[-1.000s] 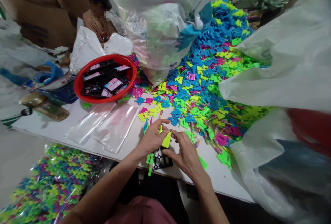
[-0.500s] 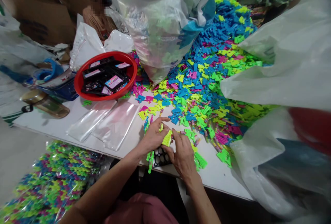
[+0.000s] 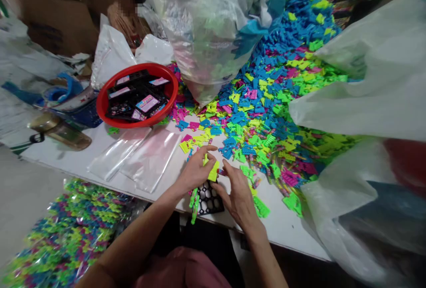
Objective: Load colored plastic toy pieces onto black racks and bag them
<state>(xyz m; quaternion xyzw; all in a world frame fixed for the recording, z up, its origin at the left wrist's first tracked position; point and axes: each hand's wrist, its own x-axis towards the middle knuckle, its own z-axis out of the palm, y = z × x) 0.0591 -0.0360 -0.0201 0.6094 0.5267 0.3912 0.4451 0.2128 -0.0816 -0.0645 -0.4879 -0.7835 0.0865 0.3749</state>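
My left hand [image 3: 194, 170] is closed on a flat yellow plastic piece [image 3: 213, 171], its exact kind unclear. Just to the right, my right hand [image 3: 238, 194] curves with thumb and fingers apart. A small reddish-blue bit shows between that hand and the yellow piece; I cannot tell what it is. Below both hands, a black grid with round openings [image 3: 210, 203] lies at the table's front edge. Slim green pieces [image 3: 195, 210] lie along its left side. A green toothed piece [image 3: 261, 207] rests right of my right hand.
A big heap of blue, pink, yellow and green plastic pieces [image 3: 266, 88] covers the back right. A red basin [image 3: 103, 117] holds black packs. Clear plastic bags [image 3: 146, 163], a jar [image 3: 63, 132] and large sacks [image 3: 362, 97] surround the work spot. A person sits far left.
My right hand has opened away from the yellow piece, which stays in my left hand. More of the black grid shows now. The whole view has shifted slightly.
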